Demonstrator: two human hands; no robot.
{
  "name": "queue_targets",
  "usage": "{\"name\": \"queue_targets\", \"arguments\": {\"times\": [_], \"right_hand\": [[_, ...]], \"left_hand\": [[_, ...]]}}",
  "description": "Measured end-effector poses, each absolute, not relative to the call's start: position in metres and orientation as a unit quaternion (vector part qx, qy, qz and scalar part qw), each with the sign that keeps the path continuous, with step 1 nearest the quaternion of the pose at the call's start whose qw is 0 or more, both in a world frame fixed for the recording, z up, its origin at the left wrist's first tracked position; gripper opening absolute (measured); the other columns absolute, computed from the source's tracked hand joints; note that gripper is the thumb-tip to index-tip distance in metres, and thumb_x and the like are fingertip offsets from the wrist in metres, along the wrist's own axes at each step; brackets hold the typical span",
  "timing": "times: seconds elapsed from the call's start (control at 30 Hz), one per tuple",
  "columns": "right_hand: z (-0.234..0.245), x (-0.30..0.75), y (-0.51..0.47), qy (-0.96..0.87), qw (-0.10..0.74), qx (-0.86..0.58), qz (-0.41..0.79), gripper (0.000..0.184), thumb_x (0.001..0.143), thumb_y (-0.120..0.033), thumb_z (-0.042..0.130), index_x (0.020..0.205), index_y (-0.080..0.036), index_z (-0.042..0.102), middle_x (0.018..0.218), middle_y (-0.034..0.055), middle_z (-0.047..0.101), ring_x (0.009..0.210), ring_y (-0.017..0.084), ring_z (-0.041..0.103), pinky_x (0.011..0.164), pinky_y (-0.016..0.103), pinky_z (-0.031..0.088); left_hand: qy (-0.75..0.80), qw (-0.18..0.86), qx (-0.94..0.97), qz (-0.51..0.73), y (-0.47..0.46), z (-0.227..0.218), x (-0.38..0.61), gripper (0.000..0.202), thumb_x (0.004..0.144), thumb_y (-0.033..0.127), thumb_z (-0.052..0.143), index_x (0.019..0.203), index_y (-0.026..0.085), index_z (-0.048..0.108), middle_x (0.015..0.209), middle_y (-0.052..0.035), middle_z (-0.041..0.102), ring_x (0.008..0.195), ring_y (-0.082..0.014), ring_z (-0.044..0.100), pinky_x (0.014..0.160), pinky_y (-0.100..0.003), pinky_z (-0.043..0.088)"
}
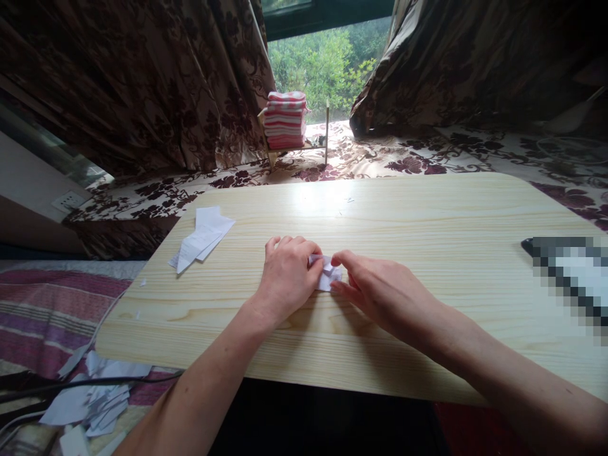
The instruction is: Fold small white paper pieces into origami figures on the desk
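A small folded piece of white paper lies on the light wooden table, near its middle. My left hand rests on the paper's left side with fingers curled over it and the thumb pinching its edge. My right hand comes in from the right, its thumb and forefinger pinching the paper's right edge. Most of the paper is hidden under my fingers.
Several folded white paper strips lie at the table's left back corner. Paper scraps and a black cable lie on the striped bedding below left. A blurred-out object sits at the right edge. A striped cloth stack stands by the window.
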State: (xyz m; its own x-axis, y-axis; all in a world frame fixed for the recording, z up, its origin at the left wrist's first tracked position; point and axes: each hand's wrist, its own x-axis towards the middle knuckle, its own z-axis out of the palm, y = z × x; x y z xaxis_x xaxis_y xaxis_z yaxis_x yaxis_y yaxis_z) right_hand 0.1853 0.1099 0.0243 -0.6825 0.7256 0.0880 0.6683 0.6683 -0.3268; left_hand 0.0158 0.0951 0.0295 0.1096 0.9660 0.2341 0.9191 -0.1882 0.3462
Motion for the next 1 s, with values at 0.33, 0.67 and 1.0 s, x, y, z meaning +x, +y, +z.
{"name": "queue_targets", "arguments": {"times": [0.33,0.67,1.0], "right_hand": [[0.031,0.181,0.103,-0.912,0.04,-0.4,0.087,0.016,0.094,-0.026,0.047,0.09,-0.022,0.062,0.072,0.0004,0.058,0.057,0.014,0.048,0.05,0.026,0.021],[0.033,0.18,0.104,-0.912,0.039,-0.401,0.084,0.02,0.094,-0.028,0.046,0.095,-0.023,0.065,0.071,0.0008,0.058,0.058,0.014,0.049,0.051,0.026,0.021],[0.034,0.179,0.103,-0.911,0.032,-0.404,0.079,0.019,0.094,-0.028,0.046,0.096,-0.023,0.064,0.07,0.0003,0.058,0.057,0.015,0.051,0.05,0.026,0.021]], "left_hand": [[0.635,0.047,0.747,0.191,0.098,0.031,0.016,0.012,0.08,0.017,0.056,0.074,0.018,0.066,0.08,-0.0031,0.071,0.081,-0.0211,0.061,0.084,-0.04,0.039],[0.594,-0.007,0.789,0.16,0.094,0.031,0.013,0.018,0.086,0.025,0.053,0.075,0.019,0.066,0.082,-0.0031,0.069,0.085,-0.0217,0.058,0.096,-0.047,0.033],[0.526,-0.099,0.833,0.138,0.09,0.029,0.008,0.019,0.086,0.021,0.056,0.074,0.021,0.07,0.08,-0.0022,0.066,0.085,-0.0207,0.056,0.104,-0.053,0.026]]}}
